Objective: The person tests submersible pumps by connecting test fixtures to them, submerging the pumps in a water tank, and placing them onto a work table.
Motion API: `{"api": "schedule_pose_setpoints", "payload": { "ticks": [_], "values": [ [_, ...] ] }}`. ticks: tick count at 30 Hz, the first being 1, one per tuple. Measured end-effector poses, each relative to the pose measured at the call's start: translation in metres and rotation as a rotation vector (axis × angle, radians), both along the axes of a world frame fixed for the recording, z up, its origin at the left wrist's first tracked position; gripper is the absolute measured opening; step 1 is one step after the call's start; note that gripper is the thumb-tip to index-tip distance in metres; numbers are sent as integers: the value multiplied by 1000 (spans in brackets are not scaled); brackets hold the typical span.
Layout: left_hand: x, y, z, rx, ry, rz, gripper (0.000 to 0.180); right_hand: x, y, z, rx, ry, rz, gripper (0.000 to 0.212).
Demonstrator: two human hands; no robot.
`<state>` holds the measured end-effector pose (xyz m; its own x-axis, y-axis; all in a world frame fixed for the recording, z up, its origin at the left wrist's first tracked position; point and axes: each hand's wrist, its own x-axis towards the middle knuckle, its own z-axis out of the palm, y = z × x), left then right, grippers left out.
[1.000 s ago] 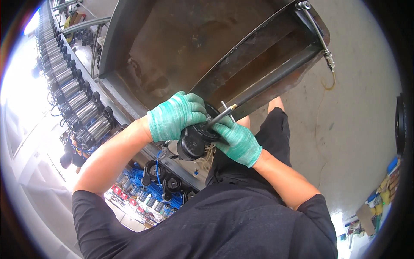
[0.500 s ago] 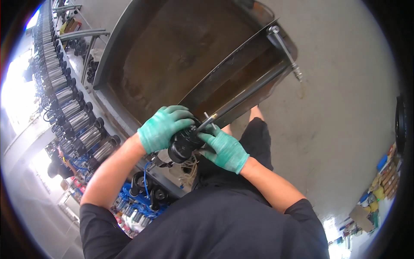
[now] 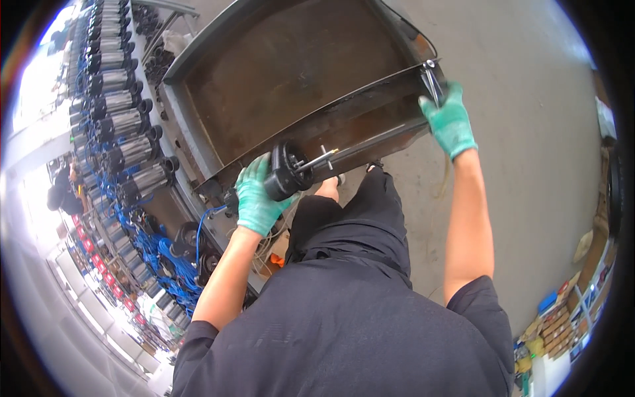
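My left hand (image 3: pixel 256 196) in a green glove grips a black round pump part (image 3: pixel 286 173) with metal studs sticking out, at the near corner of a big rusty metal tank (image 3: pixel 284 73). My right hand (image 3: pixel 450 122), also gloved in green, reaches far out to the tank's right corner and closes on a thin metal air-hose fitting (image 3: pixel 431 78) there. A dark long bar (image 3: pixel 377 142) runs along the tank's front wall between the two hands.
Rows of silver and black pump bodies (image 3: pixel 122 126) with blue cables line the left side. More black parts (image 3: pixel 188 238) lie under the tank's edge. Another person (image 3: pixel 63 192) stands far left. Grey concrete floor (image 3: pixel 529 145) spreads to the right, with boxes (image 3: pixel 562 311) at lower right.
My right hand has left the black part and swung out to the tank's right corner, onto the fitting. My left hand stays on the part. The view has shifted.
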<state>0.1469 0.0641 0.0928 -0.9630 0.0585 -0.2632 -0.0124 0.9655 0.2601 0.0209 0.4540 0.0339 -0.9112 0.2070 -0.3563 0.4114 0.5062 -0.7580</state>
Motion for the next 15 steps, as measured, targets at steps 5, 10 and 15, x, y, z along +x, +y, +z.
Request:
{"api": "schedule_pose_setpoints", "payload": {
  "ticks": [5,10,15],
  "values": [
    [-5,4,-12,-26,-33,-17,107,-44,-22,-6,152,203,-22,44],
    [3,-4,-15,-8,-13,-33,112,24,-84,26,-394,99,323,16],
    [-5,4,-2,-17,-33,-77,113,53,-127,-6,-742,-165,276,20]
  ]
}}
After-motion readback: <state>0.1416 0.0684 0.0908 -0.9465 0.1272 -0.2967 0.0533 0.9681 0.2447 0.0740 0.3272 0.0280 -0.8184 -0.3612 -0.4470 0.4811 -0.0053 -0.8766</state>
